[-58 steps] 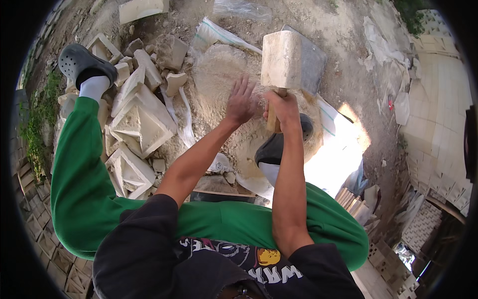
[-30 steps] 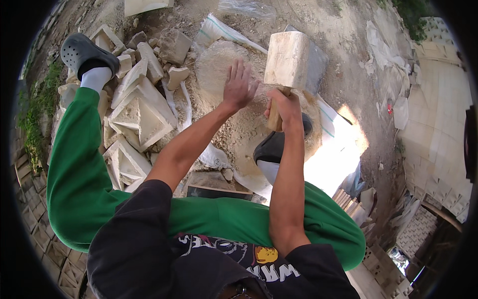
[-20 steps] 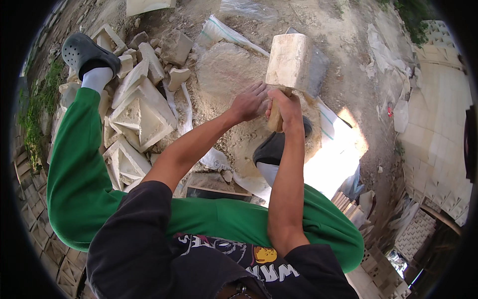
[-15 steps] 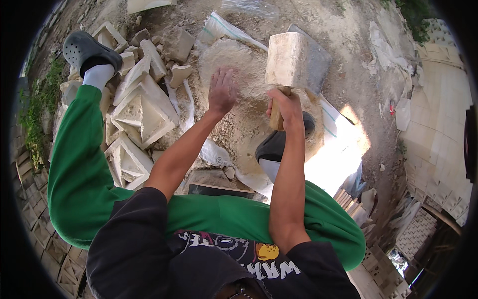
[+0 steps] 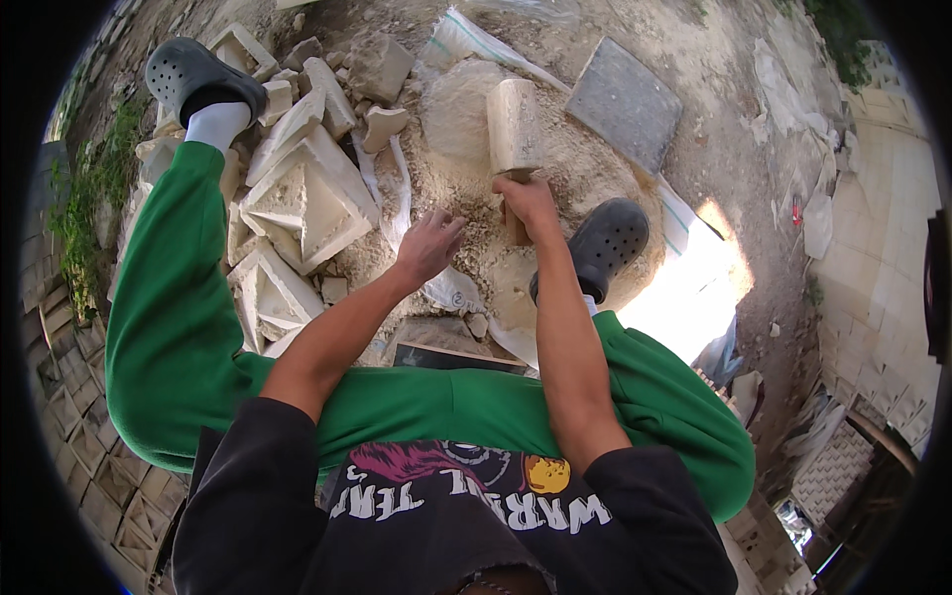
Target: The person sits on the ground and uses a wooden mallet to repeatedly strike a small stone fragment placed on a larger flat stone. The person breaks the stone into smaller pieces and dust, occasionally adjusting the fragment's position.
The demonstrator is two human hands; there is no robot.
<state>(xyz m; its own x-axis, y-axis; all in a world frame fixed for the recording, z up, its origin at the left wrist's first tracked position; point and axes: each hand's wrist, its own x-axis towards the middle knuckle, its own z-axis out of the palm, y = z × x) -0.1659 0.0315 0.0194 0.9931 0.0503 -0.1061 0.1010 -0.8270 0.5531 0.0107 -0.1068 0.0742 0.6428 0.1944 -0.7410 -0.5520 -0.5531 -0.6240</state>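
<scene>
A wooden mallet (image 5: 514,127) is at the middle of the scene, its thick head on the far side of the right hand (image 5: 529,206) and its handle running back toward the person. The right hand's fingers are wrapped around the handle close under the head, probably because so bulky a head is easier to steer from there. Whether the head touches the pale powder (image 5: 476,188) below cannot be told. The left hand (image 5: 431,246) is near and left of the mallet, fingers half bent, with nothing seen in them; it seems placed out of the head's way. Whether its fingertips meet the crumbs cannot be told.

The powder lies over white sacking (image 5: 451,288), presumably spread to keep it off the dirt. The right clog (image 5: 613,238) stands at the powder's right side, perhaps steadying the sheet; the left clog (image 5: 193,74) is far left, by the broken pieces (image 5: 312,198). The legs are spread wide, likely to leave room between them.

Counted: one mallet, two hands, two clogs, one grey slab (image 5: 627,104) lying far right of the mallet. Among the broken pieces at least three are hollowed with raised rims; the rest overlap too much to count.
</scene>
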